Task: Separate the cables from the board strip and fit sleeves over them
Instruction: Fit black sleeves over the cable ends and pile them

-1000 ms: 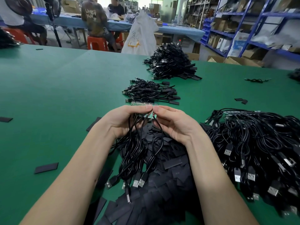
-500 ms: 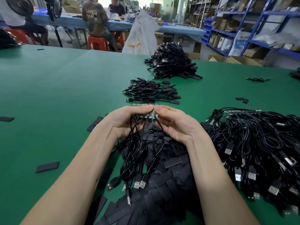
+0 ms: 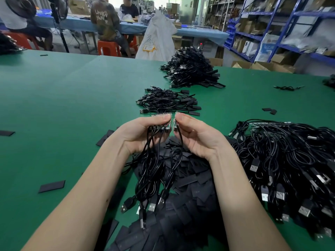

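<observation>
Board strip (image 3: 161,124), a thin comb-edged green panel trailing glossy black USB cables (image 3: 150,171), sat pinched in the worker's left hand (image 3: 139,131) above the green table (image 3: 63,105). Just beside it, the right hand (image 3: 195,134) pinched one snapped-off board piece (image 3: 175,123) with its own cable. Separation appeared to be the step in hand; next, a flat matte sleeve from the heap of sleeves (image 3: 190,187) beneath would need sliding over that piece.
</observation>
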Motion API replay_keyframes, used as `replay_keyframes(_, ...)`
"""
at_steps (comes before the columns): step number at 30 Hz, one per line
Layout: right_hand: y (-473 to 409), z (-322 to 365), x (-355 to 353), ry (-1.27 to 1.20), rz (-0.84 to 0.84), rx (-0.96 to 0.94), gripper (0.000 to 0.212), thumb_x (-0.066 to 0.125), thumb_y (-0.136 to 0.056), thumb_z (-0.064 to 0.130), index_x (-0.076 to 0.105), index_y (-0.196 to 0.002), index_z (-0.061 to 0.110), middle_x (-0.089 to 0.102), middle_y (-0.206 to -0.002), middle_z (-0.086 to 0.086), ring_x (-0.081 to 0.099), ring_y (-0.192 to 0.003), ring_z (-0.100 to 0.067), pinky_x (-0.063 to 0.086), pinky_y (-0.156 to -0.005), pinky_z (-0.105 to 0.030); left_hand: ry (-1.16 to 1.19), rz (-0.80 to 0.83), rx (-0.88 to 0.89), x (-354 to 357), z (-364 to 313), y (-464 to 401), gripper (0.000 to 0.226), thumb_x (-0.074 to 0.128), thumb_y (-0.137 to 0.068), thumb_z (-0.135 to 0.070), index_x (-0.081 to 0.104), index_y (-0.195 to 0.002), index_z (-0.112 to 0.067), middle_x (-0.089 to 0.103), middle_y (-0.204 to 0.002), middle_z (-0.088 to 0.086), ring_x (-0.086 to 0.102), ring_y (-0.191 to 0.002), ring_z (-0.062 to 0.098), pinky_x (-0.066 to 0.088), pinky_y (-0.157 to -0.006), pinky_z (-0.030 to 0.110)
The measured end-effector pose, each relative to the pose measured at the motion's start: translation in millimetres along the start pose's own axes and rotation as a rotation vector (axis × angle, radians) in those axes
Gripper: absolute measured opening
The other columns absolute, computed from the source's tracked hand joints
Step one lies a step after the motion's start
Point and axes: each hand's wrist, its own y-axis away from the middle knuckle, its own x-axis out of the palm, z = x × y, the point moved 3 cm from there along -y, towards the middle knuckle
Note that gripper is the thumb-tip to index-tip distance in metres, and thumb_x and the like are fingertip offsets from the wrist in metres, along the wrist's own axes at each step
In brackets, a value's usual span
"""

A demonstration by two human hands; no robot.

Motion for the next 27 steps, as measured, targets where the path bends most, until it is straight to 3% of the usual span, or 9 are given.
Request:
replay_keyframes(4, 0, 7, -11, 0.159, -0.062, -0.011, 0.007, 0.083, -0.064, 0.019, 0.082, -0.071, 0.019, 0.076, -0.081, 0.000, 0.071, -0.067, -0.007, 0.058, -0.060, -0.019, -0.327, -0.126, -0.022, -18, -5, 0, 0.045, 0.086, -0.069, -0.029, 0.074, -0.111, -0.015, 0.068, -0.115, 0.005, 0.064, -0.097, 0.015, 0.057, -0.079, 0.023)
replay_keyframes(7, 0, 11, -18, 0.294, -0.113, -0.012, 0.022, 0.085, -0.063, 0.027, 0.080, -0.083, 0.020, 0.077, -0.085, 0.003, 0.073, -0.072, -0.008, 0.057, -0.063, -0.020, -0.464, -0.261, 0.048, -28, -11, 3, 0.062, 0.082, -0.071, -0.051, 0.068, -0.123, -0.020, 0.062, -0.136, 0.003, 0.051, -0.129, 0.027, 0.035, -0.115, 0.040)
replay_keyframes(8, 0, 12, -19, 0.338, -0.119, -0.011, 0.031, 0.086, -0.062, 0.031, 0.079, -0.090, 0.020, 0.077, -0.086, 0.003, 0.073, -0.073, -0.008, 0.057, -0.064, -0.020, -0.500, -0.327, 0.082, -29, -13, 5, 0.061, 0.080, -0.071, -0.057, 0.069, -0.120, -0.021, 0.066, -0.130, 0.001, 0.055, -0.122, 0.025, 0.034, -0.112, 0.037)
replay_keyframes(10, 0, 12, -19, 0.395, -0.119, -0.006, 0.043, 0.086, -0.064, 0.035, 0.076, -0.102, 0.018, 0.078, -0.088, 0.002, 0.074, -0.076, -0.011, 0.058, -0.066, -0.022, -0.648, -0.478, 0.166, -30, -17, 6, 0.045, 0.072, -0.078, -0.064, 0.074, -0.104, -0.028, 0.072, -0.107, -0.011, 0.058, -0.088, 0.010, 0.041, -0.085, 0.028)
replay_keyframes(11, 0, 11, -20, 0.403, -0.123, -0.002, 0.043, 0.086, -0.068, 0.034, 0.075, -0.106, 0.017, 0.078, -0.088, 0.001, 0.075, -0.076, -0.013, 0.059, -0.067, -0.023, -0.745, -0.544, 0.216, -32, -19, 6, 0.038, 0.068, -0.083, -0.065, 0.075, -0.097, -0.030, 0.073, -0.097, -0.015, 0.058, -0.082, 0.006, 0.040, -0.077, 0.026)
replay_keyframes(17, -1, 11, -20, 0.422, -0.175, -0.020, 0.022, 0.074, -0.092, 0.026, 0.072, -0.111, 0.016, 0.079, -0.088, -0.003, 0.076, -0.079, -0.018, 0.060, -0.067, -0.026, -1.306, -0.646, 0.411, -38, -24, 6, 0.035, 0.057, -0.095, -0.058, 0.070, -0.078, -0.031, 0.070, -0.069, -0.011, 0.062, -0.069, 0.006, 0.042, -0.064, 0.021)
replay_keyframes(20, -4, 10, -17, 0.449, -0.174, -0.055, 0.018, 0.064, -0.100, 0.022, 0.070, -0.116, 0.016, 0.080, -0.094, -0.002, 0.077, -0.080, -0.017, 0.060, -0.066, -0.026, -1.465, -0.616, 0.459, -34, -19, 4, 0.028, 0.058, -0.098, -0.048, 0.070, -0.081, -0.029, 0.068, -0.071, -0.011, 0.061, -0.070, 0.010, 0.043, -0.063, 0.022)
replay_keyframes(23, -7, 8, -12, 0.496, -0.140, -0.104, 0.020, 0.055, -0.103, 0.017, 0.069, -0.117, 0.021, 0.079, -0.100, 0.001, 0.076, -0.082, -0.017, 0.060, -0.067, -0.027, -1.358, -0.617, 0.552, -26, -19, 1, 0.014, 0.061, -0.098, -0.034, 0.070, -0.095, -0.024, 0.069, -0.087, -0.011, 0.062, -0.079, 0.009, 0.043, -0.070, 0.012)
replay_keyframes(27, -9, 7, -6, 0.489, -0.061, -0.156, 0.027, 0.053, -0.103, 0.015, 0.063, -0.126, 0.025, 0.077, -0.113, 0.005, 0.075, -0.093, -0.019, 0.058, -0.070, -0.027, -0.602, -0.362, 0.335, -17, -19, -1, 0.023, 0.054, -0.103, -0.037, 0.068, -0.096, -0.019, 0.068, -0.082, -0.008, 0.066, -0.068, 0.010, 0.054, -0.063, 0.020)
